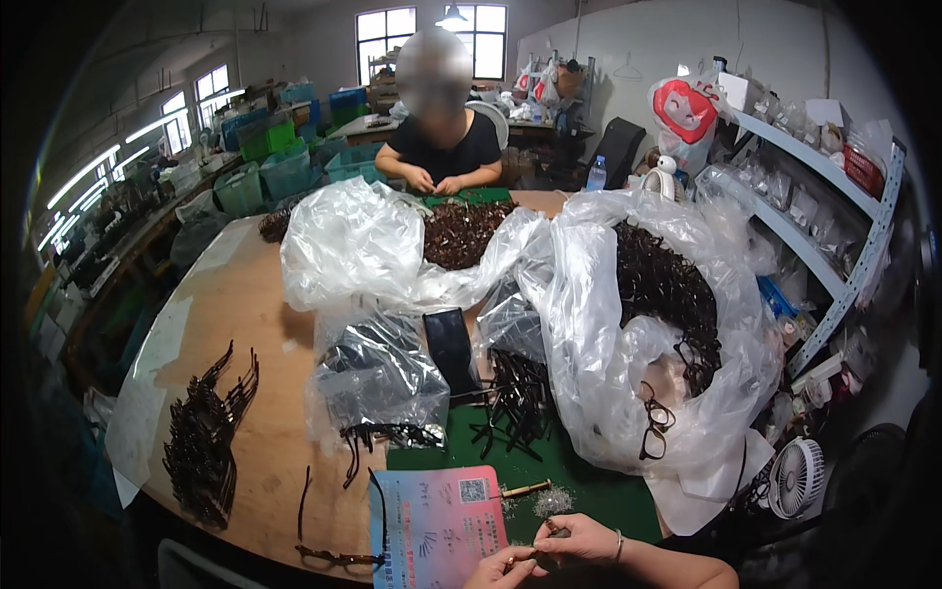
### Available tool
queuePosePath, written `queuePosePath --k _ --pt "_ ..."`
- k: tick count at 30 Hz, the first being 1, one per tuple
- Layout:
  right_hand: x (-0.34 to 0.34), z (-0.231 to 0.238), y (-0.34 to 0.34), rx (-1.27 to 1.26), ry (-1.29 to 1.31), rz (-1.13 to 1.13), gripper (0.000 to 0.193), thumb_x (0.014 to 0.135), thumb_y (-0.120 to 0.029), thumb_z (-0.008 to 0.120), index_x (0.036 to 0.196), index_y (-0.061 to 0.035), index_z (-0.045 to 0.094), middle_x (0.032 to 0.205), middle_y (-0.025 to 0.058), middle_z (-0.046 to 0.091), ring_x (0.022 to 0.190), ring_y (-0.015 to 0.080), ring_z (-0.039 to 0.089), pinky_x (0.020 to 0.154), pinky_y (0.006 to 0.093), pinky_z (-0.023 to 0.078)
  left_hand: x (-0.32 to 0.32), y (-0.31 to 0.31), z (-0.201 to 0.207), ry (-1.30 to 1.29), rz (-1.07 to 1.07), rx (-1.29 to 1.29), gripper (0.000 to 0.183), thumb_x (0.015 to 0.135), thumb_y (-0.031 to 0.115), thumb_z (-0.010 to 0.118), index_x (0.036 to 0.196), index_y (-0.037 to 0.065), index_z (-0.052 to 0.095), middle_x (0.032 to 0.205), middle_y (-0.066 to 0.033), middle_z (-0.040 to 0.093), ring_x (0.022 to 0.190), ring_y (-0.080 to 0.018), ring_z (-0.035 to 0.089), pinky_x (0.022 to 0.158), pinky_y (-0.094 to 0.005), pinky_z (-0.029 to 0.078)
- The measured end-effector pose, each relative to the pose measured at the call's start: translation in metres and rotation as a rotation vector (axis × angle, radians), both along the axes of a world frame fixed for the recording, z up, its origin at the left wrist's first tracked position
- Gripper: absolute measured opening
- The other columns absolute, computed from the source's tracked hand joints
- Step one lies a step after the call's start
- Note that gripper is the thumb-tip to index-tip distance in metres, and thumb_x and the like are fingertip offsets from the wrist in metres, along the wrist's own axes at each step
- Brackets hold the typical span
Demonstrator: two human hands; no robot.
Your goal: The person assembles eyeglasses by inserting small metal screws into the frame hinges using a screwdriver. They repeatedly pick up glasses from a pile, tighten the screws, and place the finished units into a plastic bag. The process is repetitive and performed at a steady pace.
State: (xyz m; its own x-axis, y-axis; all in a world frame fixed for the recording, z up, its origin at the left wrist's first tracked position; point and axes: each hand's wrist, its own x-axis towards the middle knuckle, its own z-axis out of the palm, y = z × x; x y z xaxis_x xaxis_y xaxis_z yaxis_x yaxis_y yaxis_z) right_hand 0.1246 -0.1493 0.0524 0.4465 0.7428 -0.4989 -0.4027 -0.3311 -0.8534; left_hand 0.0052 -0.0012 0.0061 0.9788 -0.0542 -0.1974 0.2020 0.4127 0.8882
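Note:
My left hand (502, 569) and my right hand (581, 540) meet at the table's near edge, fingers pinched together. A small dark brown piece shows at my right fingertips; its kind is unclear, and what the left fingers hold is hidden. Just beyond them, a small heap of tiny clear pieces (554, 503) lies on the green mat (589, 481), beside a slim brass-coloured tool (526, 489). Left of my hands is a pink and blue printed sheet (442, 520). An eyeglass frame (339, 559) rests by it with its temples pointing away from me.
Stacked dark eyeglass frames (201, 452) stand at left. Loose temples (515, 402) lie ahead. Large plastic bags (589, 344) of brown frames spread right, one frame (655, 427) at the edge. A small fan (797, 476) and shelves (844, 285) stand right. Opposite, a person (446, 147) works.

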Motion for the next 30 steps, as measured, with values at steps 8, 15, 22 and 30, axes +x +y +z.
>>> queuePosePath --k 8,15,22,30 --pt "-0.006 -0.023 -0.008 0.012 0.062 0.037 0.027 0.087 -0.03 0.061 0.09 -0.0037 0.053 0.074 0.0006 0.056 0.055 0.0062 0.05 0.051 0.0215 0.041 -0.006 -0.008 0.024 0.011 0.0 0.222 0.031 0.095 0.01 0.042 0.124 -0.001 0.043 0.093 -0.0089 0.064 0.089 -0.0132 0.06 0.083 -0.0268 0.045" --pt "-0.022 -0.031 -0.015 -0.093 -0.408 0.073 0.034 0.087 -0.025 0.061 0.11 -0.0012 0.052 0.092 0.0084 0.056 0.084 0.0146 0.056 0.073 0.0268 0.046 -0.015 -0.007 0.014 0.079 -0.021 0.42 0.027 0.092 0.003 0.045 0.117 -0.002 0.051 0.091 -0.0115 0.066 0.084 -0.0145 0.064 0.069 -0.0247 0.049" --pt "-0.007 -0.013 -0.025 -0.477 -1.146 0.314 0.063 0.079 -0.038 0.064 0.128 -0.0044 0.042 0.088 0.0134 0.048 0.061 0.0284 0.06 0.052 0.0369 0.051 -0.008 0.01 0.004 0.119 0.1 0.462 0.024 0.092 0.002 0.043 0.115 -0.001 0.051 0.086 -0.0068 0.064 0.057 -0.0023 0.047 0.052 -0.0172 0.04" --pt "-0.018 -0.009 -0.033 -0.52 -1.108 0.209 0.062 0.075 -0.028 0.068 0.125 -0.0037 0.04 0.091 0.015 0.044 0.071 0.0281 0.058 0.057 0.0375 0.051 -0.007 0.008 -0.016 -0.037 0.217 0.597 0.024 0.09 -0.002 0.046 0.114 -0.002 0.052 0.085 -0.0112 0.065 0.054 -0.0091 0.057 0.054 -0.0226 0.048"
